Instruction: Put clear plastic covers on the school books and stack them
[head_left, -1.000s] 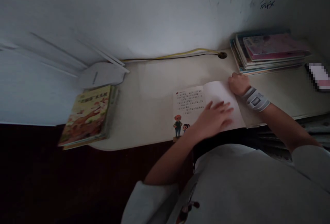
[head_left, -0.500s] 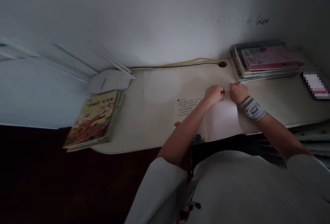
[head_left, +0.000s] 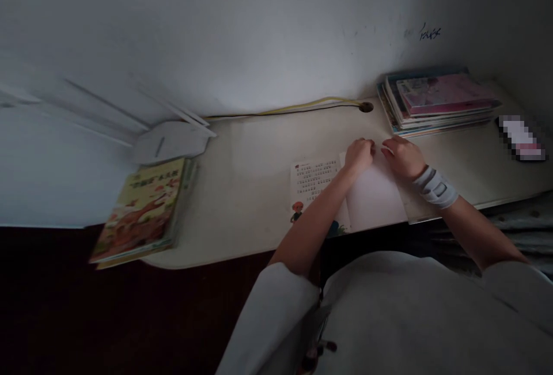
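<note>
An open book [head_left: 317, 170] lies near the front edge of the desk. Its left page carries printed text and a small cartoon figure, while the right page [head_left: 374, 196] looks blank. My left hand [head_left: 359, 156] reaches across the printed page, its fingers curled closed at the top of the blank page, near the fold. Just right of it, my right hand [head_left: 404, 157] rests by that page's top right part, fingers bent and thumb slightly apart from them. A grey band wraps the right wrist. My left forearm hides part of the printed page.
A stack of books [head_left: 444, 101] stands at the back right, with a blurred-out phone [head_left: 522, 139] beside it. More picture books [head_left: 142, 208] overhang the desk's left end. A yellow cable [head_left: 302, 107] runs along the wall into a desk hole [head_left: 366, 107].
The blank page lies flatter than before. My right hand has loosened, and its fingers are less tightly closed at the page top. My left hand stays near the fold. The view has shifted slightly.
</note>
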Available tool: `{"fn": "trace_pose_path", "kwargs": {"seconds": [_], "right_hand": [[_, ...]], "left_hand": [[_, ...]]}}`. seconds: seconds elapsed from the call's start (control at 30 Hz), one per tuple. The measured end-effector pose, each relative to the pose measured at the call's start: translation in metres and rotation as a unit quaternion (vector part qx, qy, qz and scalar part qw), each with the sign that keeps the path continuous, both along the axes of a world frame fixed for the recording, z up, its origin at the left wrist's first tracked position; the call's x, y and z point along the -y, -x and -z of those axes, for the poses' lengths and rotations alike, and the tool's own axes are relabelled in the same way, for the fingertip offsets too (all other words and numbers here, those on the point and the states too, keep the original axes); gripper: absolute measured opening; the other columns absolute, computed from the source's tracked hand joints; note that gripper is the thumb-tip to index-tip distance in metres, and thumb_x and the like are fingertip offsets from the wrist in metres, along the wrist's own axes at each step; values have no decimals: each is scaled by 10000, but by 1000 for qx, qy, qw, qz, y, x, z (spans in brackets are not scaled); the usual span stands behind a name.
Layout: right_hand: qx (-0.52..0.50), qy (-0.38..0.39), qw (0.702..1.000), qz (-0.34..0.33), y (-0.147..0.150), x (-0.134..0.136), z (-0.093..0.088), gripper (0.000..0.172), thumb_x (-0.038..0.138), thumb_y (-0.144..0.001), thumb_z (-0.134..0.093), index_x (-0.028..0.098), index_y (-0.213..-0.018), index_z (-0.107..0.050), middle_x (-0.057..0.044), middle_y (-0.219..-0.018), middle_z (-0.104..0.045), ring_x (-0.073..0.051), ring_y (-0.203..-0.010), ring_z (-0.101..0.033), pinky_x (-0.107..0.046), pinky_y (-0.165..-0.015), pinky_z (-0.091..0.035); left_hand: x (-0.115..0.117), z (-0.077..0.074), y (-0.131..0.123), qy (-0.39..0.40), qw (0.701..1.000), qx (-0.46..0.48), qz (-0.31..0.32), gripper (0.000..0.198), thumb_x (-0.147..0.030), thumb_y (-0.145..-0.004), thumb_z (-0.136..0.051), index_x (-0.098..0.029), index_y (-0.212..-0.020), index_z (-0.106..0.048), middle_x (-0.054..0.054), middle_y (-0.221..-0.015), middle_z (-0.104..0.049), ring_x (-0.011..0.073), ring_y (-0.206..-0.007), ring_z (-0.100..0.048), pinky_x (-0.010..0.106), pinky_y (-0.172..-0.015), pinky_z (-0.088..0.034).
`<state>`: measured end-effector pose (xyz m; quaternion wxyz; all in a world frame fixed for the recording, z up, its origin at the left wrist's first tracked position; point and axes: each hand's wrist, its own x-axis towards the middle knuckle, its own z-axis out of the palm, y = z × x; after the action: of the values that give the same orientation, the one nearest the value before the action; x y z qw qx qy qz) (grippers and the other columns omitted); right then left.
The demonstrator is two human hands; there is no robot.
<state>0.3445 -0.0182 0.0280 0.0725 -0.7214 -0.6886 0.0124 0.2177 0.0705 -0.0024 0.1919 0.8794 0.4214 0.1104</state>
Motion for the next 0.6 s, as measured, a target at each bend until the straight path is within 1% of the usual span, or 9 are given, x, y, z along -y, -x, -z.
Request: {"fn": "trace_pose_path", "kwargs": {"seconds": [0.1, 0.17, 0.23, 0.3, 0.37, 0.4, 0.47, 0.53, 0.6], "right_hand": [[-7, -54, 998, 3, -16, 34, 16, 435, 348, -934, -420, 101, -1274, -534, -184, -1243, -593, -261, -1140, -547, -372, -956, -414], [-3, -59, 998, 36, -21, 56, 31, 544, 398, -917, -452, 55, -1340, -454, -234, -1310, -540, -305, -1234, -483, -450, -1007, -379], [-28, -60, 997, 51, -22, 69, 44, 594, 426, -904, -465, 48, -1359, -419, -250, -1345, -508, -331, -1301, -420, -510, -1041, -339], [-97, -69, 992, 40, -19, 74, 51, 574, 420, -905, -456, 71, -1358, -417, -236, -1347, -511, -324, -1313, -413, -514, -1053, -338], [-202, -91, 975, 32, -20, 71, 49, 552, 393, -902, -452, 102, -1368, -399, -219, -1314, -541, -295, -1245, -493, -472, -1019, -400], [-266, -101, 958, 41, -23, 69, 46, 558, 377, -894, -461, 121, -1382, -374, -210, -1295, -553, -275, -1164, -559, -446, -966, -452], [-399, -104, 907, 91, -33, 65, 37, 625, 358, -852, -513, 173, -1412, -309, -187, -1267, -570, -223, -934, -657, -388, -789, -539], [-515, -76, 840, 156, -44, 64, 27, 714, 357, -783, -594, 214, -1412, -288, -156, -1227, -595, -164, -726, -657, -311, -602, -541], [-594, -17, 783, 183, -50, 65, 18, 719, 347, -729, -651, 205, -1369, -357, -130, -1122, -651, -135, -637, -625, -251, -504, -496]], "left_hand": [[-3, 3, -1, 22, 1000, 17, -12, 272, -144, -863, -501, -158, -1075, -671, 119, -1069, -681, 207, -1030, -620, 322, -916, -451], [-5, 4, -5, 29, 999, 38, -21, 277, -140, -866, -506, -150, -1093, -666, 114, -1078, -681, 194, -1015, -622, 310, -919, -449], [-5, 3, -10, 32, 997, 57, -30, 272, -136, -872, -502, -131, -1088, -668, 113, -1082, -681, 180, -1004, -620, 296, -926, -444], [-5, 0, -15, 31, 996, 73, -39, 264, -137, -877, -500, -124, -1078, -671, 113, -1084, -679, 172, -1003, -616, 289, -930, -441], [-4, -4, -18, 31, 994, 91, -51, 272, -137, -877, -509, -125, -1100, -663, 111, -1090, -675, 167, -1004, -615, 285, -933, -440], [-3, -6, -17, 32, 993, 98, -54, 282, -137, -878, -512, -125, -1121, -654, 110, -1099, -671, 165, -1005, -615, 283, -934, -440], [-3, -9, -15, 34, 992, 111, -57, 296, -137, -885, -505, -128, -1149, -639, 106, -1115, -667, 158, -1006, -616, 278, -938, -440], [-3, -13, -11, 37, 992, 112, -54, 286, -142, -894, -498, -133, -1138, -644, 102, -1123, -666, 157, -1004, -618, 282, -940, -443], [-3, -15, -9, 38, 993, 100, -47, 260, -152, -894, -507, -138, -1103, -663, 103, -1116, -669, 163, -1004, -621, 295, -942, -445]]}}
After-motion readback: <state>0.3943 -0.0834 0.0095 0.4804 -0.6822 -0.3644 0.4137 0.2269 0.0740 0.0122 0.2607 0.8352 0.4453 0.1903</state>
